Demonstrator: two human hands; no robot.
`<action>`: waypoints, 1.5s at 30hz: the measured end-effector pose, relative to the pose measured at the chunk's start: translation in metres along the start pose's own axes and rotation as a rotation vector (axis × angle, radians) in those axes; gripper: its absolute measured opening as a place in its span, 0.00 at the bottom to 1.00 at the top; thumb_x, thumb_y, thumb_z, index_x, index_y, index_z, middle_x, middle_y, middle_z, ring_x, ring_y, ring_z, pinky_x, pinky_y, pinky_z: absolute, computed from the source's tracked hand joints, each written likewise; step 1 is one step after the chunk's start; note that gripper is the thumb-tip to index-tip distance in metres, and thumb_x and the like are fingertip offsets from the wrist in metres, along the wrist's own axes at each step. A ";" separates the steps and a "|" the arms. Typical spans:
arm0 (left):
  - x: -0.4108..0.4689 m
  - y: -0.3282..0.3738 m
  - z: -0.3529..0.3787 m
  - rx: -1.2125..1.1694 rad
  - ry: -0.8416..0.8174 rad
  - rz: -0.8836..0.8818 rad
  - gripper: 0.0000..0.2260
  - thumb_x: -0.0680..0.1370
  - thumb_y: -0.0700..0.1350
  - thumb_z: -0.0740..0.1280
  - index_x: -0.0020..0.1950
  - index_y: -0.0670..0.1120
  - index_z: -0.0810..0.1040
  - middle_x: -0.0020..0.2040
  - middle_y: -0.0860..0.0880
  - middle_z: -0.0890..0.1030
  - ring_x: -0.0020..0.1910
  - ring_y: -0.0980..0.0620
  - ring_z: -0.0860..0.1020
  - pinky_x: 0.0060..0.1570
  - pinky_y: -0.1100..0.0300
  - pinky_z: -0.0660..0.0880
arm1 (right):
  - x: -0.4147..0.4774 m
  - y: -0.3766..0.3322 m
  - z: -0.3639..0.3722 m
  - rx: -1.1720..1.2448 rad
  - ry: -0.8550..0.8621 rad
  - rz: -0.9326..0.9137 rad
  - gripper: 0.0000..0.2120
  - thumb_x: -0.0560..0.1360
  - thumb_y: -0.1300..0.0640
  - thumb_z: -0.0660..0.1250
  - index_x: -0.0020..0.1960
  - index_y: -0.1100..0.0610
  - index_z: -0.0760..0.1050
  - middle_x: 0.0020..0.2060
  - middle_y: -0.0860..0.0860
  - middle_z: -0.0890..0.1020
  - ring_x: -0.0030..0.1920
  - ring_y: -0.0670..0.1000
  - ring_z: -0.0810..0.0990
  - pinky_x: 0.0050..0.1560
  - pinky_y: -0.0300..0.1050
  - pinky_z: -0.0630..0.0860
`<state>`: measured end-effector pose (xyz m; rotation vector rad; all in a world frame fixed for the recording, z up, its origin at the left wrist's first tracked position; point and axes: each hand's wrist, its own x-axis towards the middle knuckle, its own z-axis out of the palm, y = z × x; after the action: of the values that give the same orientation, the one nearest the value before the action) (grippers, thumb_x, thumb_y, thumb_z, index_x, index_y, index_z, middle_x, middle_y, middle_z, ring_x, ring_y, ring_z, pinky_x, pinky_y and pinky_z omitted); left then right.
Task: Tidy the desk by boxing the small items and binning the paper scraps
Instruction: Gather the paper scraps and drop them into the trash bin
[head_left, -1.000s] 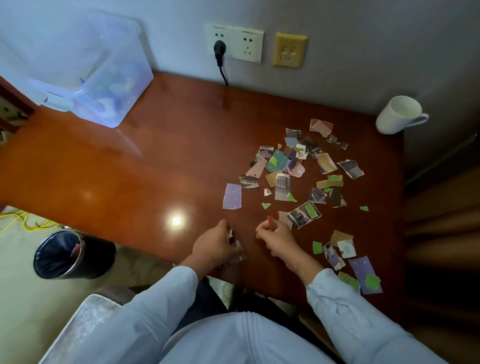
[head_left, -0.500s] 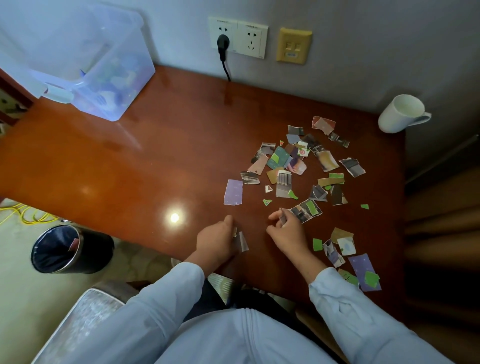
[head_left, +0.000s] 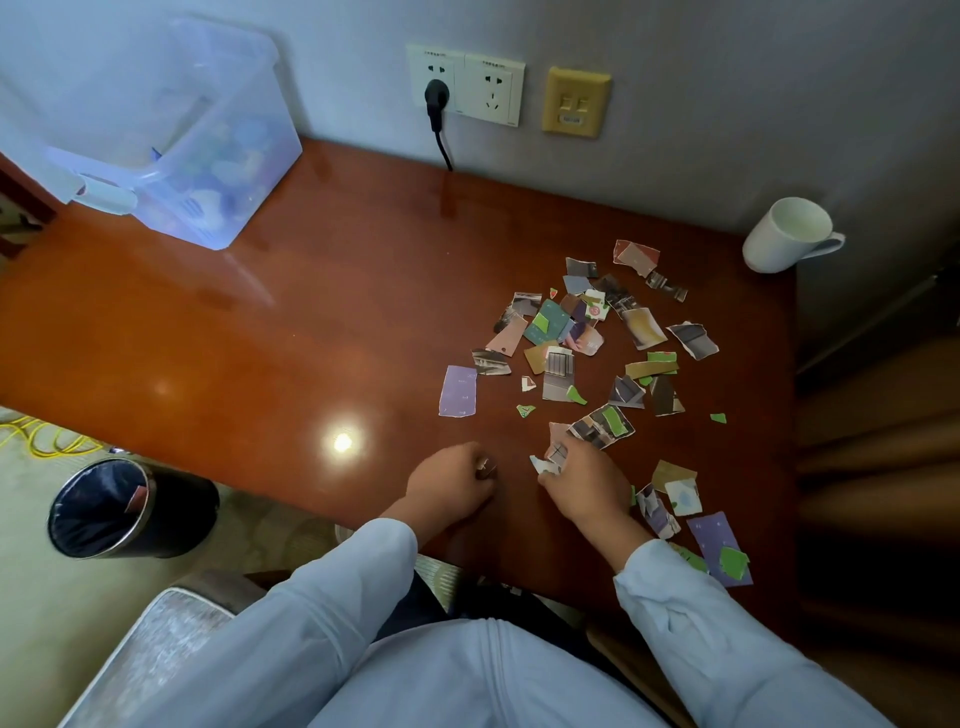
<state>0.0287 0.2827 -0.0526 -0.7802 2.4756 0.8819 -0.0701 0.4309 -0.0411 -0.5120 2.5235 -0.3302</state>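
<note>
Presently both hands work at the near edge of the desk (head_left: 249, 338). The left hand (head_left: 451, 484) is curled into a fist round a small wad (head_left: 487, 468) of scraps, of which only a dark corner shows at the fingertips. I judge it is the collecting hand, so that one trip to the bin will serve for many pieces. The right hand (head_left: 587, 491) pinches a pale torn piece (head_left: 549, 461) between thumb and fingers at the near fringe of the litter.

The paper scraps (head_left: 587, 338) lie scattered over the desk's right half, some just beside the right wrist. The bin (head_left: 182, 512) stands on the floor to the left, below the desk edge and well apart from them. The clear box (head_left: 249, 171) sits at the far left corner with blurred shapes inside, so boxing appears done. A white mug (head_left: 774, 244) stands at the far right corner.
</note>
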 end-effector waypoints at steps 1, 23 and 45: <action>0.001 0.002 0.002 -0.131 -0.026 -0.029 0.05 0.74 0.46 0.66 0.41 0.47 0.71 0.39 0.48 0.77 0.41 0.45 0.75 0.38 0.58 0.68 | 0.001 0.000 -0.001 -0.012 -0.011 0.003 0.30 0.76 0.51 0.69 0.74 0.44 0.62 0.65 0.51 0.77 0.62 0.57 0.77 0.49 0.49 0.78; 0.023 0.016 -0.024 -0.999 -0.006 -0.334 0.08 0.81 0.38 0.57 0.53 0.46 0.75 0.37 0.48 0.72 0.30 0.53 0.67 0.27 0.63 0.66 | 0.007 -0.021 -0.014 0.942 -0.157 0.213 0.08 0.72 0.67 0.64 0.39 0.56 0.70 0.32 0.55 0.75 0.29 0.50 0.73 0.30 0.41 0.71; 0.086 -0.019 -0.078 -0.079 0.032 -0.008 0.18 0.67 0.51 0.70 0.54 0.52 0.70 0.52 0.50 0.77 0.46 0.46 0.79 0.44 0.51 0.78 | 0.052 -0.058 -0.008 0.259 0.050 0.280 0.20 0.76 0.48 0.68 0.66 0.51 0.71 0.62 0.52 0.79 0.62 0.57 0.76 0.56 0.50 0.75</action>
<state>-0.0387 0.1866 -0.0506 -0.8360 2.4768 0.9769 -0.0982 0.3574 -0.0392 -0.0493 2.5073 -0.5569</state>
